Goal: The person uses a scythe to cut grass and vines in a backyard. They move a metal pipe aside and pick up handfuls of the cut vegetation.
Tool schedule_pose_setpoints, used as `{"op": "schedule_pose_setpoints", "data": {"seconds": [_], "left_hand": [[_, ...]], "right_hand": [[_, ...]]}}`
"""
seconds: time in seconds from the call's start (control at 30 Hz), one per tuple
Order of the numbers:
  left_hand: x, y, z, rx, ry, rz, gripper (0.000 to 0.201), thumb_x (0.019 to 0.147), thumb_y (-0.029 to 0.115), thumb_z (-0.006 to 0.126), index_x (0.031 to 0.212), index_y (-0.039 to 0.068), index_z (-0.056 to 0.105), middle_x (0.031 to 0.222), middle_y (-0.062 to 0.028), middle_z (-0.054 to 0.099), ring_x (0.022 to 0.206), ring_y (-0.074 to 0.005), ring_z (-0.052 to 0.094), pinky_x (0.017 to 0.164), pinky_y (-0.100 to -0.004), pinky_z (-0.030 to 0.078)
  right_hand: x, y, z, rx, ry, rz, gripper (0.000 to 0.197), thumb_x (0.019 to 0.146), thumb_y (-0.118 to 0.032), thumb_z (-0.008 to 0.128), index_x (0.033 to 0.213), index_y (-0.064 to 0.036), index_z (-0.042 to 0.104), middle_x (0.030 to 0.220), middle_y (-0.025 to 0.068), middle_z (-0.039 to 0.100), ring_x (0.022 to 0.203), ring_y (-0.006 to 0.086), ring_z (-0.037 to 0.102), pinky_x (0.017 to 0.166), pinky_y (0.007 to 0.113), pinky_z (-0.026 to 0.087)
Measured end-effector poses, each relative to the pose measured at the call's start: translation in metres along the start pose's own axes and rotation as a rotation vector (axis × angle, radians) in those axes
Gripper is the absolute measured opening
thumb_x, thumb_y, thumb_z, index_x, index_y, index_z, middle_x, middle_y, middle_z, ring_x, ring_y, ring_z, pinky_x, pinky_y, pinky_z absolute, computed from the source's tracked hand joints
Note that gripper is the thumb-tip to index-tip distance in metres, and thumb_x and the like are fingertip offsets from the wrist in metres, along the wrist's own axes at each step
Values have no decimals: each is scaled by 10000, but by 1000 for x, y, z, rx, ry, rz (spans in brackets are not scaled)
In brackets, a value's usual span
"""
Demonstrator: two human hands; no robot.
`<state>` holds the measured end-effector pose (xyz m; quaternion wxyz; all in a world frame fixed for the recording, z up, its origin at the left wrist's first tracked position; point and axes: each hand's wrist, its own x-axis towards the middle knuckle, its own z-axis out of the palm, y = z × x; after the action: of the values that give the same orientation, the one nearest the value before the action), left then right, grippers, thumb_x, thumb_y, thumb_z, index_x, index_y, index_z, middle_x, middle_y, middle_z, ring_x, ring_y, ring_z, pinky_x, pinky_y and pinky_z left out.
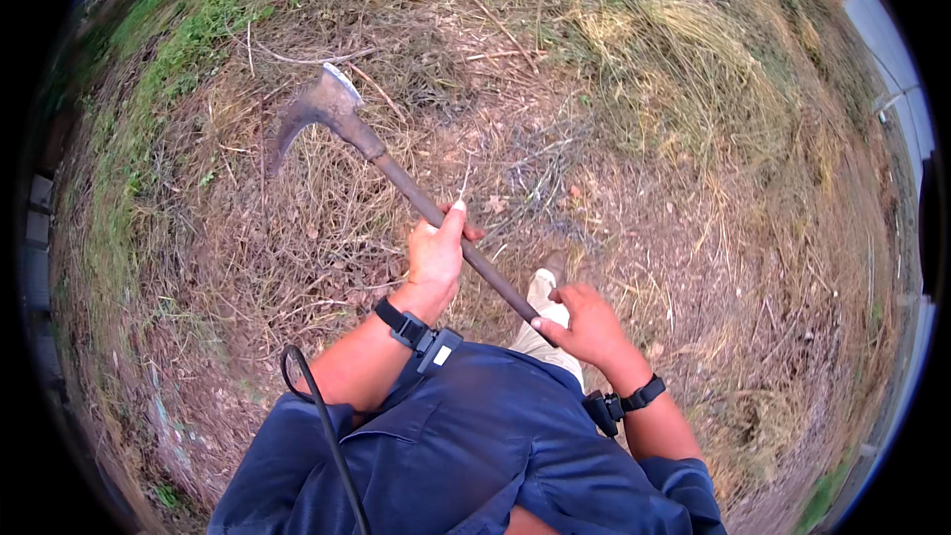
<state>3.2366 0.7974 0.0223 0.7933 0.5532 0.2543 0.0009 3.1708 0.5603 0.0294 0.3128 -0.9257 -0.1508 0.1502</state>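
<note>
A billhook point(337, 109) with a long dark wooden handle slants across the view, its head up and to the left. The rusty head has a curved hook on one side and a pale straight cutting edge on the other. Around the middle of the handle, my left hand point(436, 253) is closed, thumb lying along the shaft. My right hand point(586, 325) grips the butt end in front of my waist; its wrapped fingers are partly hidden. The blade appears held above the dry ground, though its exact height is hard to judge.
Dry cut grass and twigs point(337, 267) cover the ground. A heap of yellowed grass point(684, 50) lies at the upper right, green weeds point(188, 40) at the upper left. A pale wall point(892, 69) runs along the right edge. A black cable point(332, 436) hangs by my left arm.
</note>
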Motion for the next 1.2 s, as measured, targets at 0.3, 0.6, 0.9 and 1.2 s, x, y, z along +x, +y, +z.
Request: {"op": "schedule_pose_setpoints", "data": {"seconds": [0.3, 0.6, 0.9, 1.2], "left_hand": [[113, 12, 155, 110, 22, 36, 315, 948, 262, 566, 1098, -8, 508, 760, -67, 621, 720, -161, 616, 722, -294, 487], [206, 52, 228, 639, -345, -130, 545, 942, 234, 567, 1371, -33, 362, 1062, -147, 638, 805, -164, 635, 704, -290, 521], [287, 4, 40, 848, 58, -277, 534, 870, 232, 625, 1281, -69, 463, 860, -168, 681, 654, -203, 664, 577, -316, 534], [441, -6, 32, 843, -66, -503, 471, 866, 187, 617, 1221, -101, 506, 866, -145, 689, 670, -205, 682, 597, -306, 542]], "right_hand": [[122, 114, -84, 454, -328, -68, 297, 839, -296, 665, 959, -34, 595, 778, 140, 593, 712, 286, 578, 670, 374, 469], [203, 209, -170, 402, -53, 250, 293, 836, -280, 660, 918, -3, 610, 711, 155, 621, 662, 293, 615, 631, 389, 480], [247, 340, -161, 113, 50, 585, 324, 808, -283, 644, 914, 23, 631, 791, 255, 640, 791, 421, 640, 683, 468, 494], [379, 405, -172, 302, -34, 908, 215, 850, -205, 599, 773, -7, 568, 594, 118, 555, 540, 286, 575, 490, 390, 445]]}}
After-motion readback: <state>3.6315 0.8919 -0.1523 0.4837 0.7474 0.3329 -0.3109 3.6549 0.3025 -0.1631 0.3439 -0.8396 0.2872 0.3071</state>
